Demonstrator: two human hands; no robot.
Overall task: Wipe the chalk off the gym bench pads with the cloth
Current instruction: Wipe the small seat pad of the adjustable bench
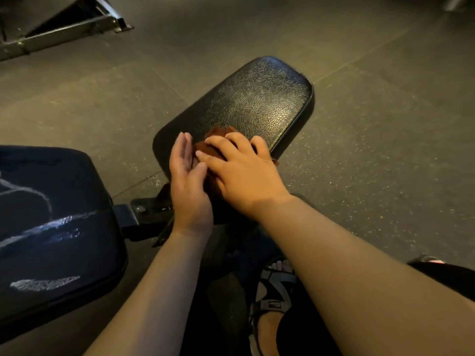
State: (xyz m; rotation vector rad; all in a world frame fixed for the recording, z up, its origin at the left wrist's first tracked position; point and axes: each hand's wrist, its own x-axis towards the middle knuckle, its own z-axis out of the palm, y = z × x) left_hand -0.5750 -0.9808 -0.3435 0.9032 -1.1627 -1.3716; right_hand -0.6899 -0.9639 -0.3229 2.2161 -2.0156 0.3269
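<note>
Your right hand (239, 176) presses flat-fingered on the cloth (214, 134) atop the seat pad (257, 98); your left hand (187, 181), fingers straight, sits just beside it. Sweep firmly outward, overlapping strokes; the chalked pad (51, 227) waits left of both hands.

Both bare forearms are reaching forward, close together. The left hand (189, 181) is standing on its edge, fingers straight and together, palm facing the right hand (241, 176), which is lying palm down just beside it, fingers spread.
</note>
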